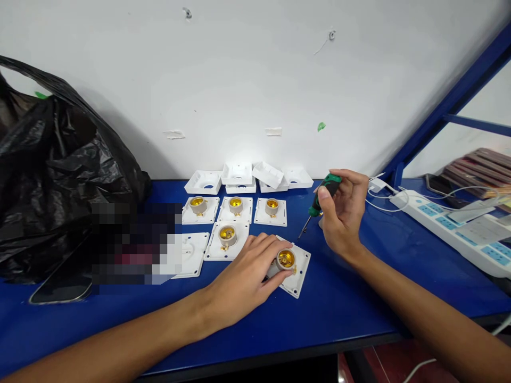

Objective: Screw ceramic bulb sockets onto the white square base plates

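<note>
My left hand grips a round lamp socket with a brass-coloured inside, thumb and fingers around its rim. The socket sits on a square white base plate that lies turned at an angle on the blue table. Raised to the right, my right hand holds a green and black screwdriver, its shaft slanting down and left. A small dark screw seems to be at the screwdriver's tip, just above the plate's far corner. Behind my left hand stands another plate with a socket.
Several plates with sockets stand in a row, with white box covers behind them against the wall. A plate without a socket lies at left, near a black plastic bag. A white power strip with cables lies right.
</note>
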{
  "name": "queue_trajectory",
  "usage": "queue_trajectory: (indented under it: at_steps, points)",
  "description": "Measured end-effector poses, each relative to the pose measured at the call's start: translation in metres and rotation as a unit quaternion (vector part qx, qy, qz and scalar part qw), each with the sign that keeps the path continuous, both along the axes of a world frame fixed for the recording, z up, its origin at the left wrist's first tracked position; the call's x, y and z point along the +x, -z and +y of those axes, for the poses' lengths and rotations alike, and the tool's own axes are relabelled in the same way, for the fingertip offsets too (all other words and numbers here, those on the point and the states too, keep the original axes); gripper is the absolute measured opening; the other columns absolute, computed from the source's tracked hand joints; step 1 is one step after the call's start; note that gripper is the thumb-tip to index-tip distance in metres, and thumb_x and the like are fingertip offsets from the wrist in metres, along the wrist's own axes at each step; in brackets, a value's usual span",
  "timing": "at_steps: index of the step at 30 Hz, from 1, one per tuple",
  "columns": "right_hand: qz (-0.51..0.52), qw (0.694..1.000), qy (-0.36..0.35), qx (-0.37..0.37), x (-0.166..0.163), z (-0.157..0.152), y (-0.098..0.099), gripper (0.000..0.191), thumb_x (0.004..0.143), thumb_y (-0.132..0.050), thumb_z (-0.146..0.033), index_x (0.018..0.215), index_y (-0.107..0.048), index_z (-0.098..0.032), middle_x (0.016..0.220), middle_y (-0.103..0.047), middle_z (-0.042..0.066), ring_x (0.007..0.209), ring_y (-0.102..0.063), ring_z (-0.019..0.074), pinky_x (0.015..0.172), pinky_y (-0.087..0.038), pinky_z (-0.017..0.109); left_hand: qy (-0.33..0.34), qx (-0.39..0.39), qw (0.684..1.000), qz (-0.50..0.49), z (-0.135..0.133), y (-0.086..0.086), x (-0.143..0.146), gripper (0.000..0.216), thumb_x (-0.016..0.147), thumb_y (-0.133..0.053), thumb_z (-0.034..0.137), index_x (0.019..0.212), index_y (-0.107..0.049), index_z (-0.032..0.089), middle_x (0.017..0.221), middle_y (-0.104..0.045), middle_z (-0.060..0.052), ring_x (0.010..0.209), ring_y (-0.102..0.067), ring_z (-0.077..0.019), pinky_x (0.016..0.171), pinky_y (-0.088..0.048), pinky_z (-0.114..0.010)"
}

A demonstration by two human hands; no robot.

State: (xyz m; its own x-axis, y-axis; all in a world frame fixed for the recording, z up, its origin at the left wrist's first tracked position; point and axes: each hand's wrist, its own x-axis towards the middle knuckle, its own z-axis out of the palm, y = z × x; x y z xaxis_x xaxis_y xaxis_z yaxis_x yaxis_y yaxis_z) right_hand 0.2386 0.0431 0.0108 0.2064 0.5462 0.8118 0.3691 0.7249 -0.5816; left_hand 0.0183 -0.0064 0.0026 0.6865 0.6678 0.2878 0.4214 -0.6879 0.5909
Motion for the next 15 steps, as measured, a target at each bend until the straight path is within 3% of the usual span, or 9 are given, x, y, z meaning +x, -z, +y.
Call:
queue_trajectory:
  at_steps: [5,15]
  points:
    - [-0.002,1.0,0.0,-0.002,0.0009,0.0007,0.0008,0.03,0.098,-0.064,-0.034,0.124,-0.052,-0.03,0.097,-0.055,0.0,0.082,-0.061,0.0162,0.076,-0.055,0.036,0.019,-0.011,1.0,-0.002,0.001,0.0035,-0.0017,0.034,0.106,-0.061,0.026,0.139,-0.054,0.028,0.129,-0.066,-0.005,0.113,-0.063,-0.0255,0.102,-0.051,-0.042]
    - [-0.002,1.0,0.002,-0.002,0.0003,0.0002,0.0011,0.029,0.097,-0.064,-0.034,0.124,-0.053,-0.03,0.097,-0.056,0.001,0.083,-0.061,0.0166,0.077,-0.056,0.036,0.034,0.006,0.999,0.011,0.001,0.0009,-0.0013,0.032,0.102,-0.07,0.028,0.131,-0.057,0.022,0.115,-0.068,-0.004,0.103,-0.068,-0.024,0.091,-0.054,-0.036]
